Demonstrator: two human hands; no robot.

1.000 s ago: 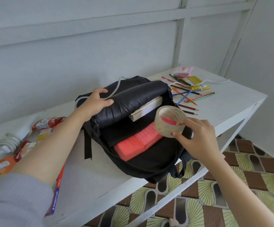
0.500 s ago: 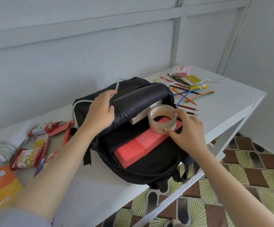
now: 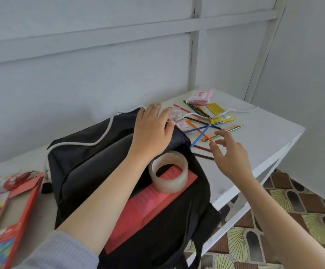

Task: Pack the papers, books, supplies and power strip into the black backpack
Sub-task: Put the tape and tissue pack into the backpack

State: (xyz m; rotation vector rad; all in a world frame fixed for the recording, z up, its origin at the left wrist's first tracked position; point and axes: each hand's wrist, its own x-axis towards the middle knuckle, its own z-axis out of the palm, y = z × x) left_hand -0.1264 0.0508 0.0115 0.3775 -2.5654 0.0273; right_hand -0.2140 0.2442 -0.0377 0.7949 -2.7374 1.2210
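Observation:
The black backpack (image 3: pixel 84 171) lies open on the white table (image 3: pixel 254 136). A red book (image 3: pixel 148 208) sticks out of its opening, and a roll of clear tape (image 3: pixel 168 171) rests on that book. My left hand (image 3: pixel 152 131) lies flat on the bag's top edge, fingers straight. My right hand (image 3: pixel 229 154) hovers over the table just right of the bag, fingers spread, holding nothing. Coloured pencils (image 3: pixel 202 131) lie scattered beyond it. A white cord (image 3: pixel 99 140) runs over the bag's back.
Behind the pencils lie a pink-white packet (image 3: pixel 200 96), a yellow pad (image 3: pixel 214 108) and a yellow tube (image 3: pixel 221 119). A red pencil box (image 3: pixel 12 220) and snack packets (image 3: pixel 8 183) sit at the left. The table's front edge runs right of the bag, above tiled floor.
My right hand let go of the tape roll, which now lies on the red book, and moved right toward the pencils. My left hand slid along the bag's top edge to the right.

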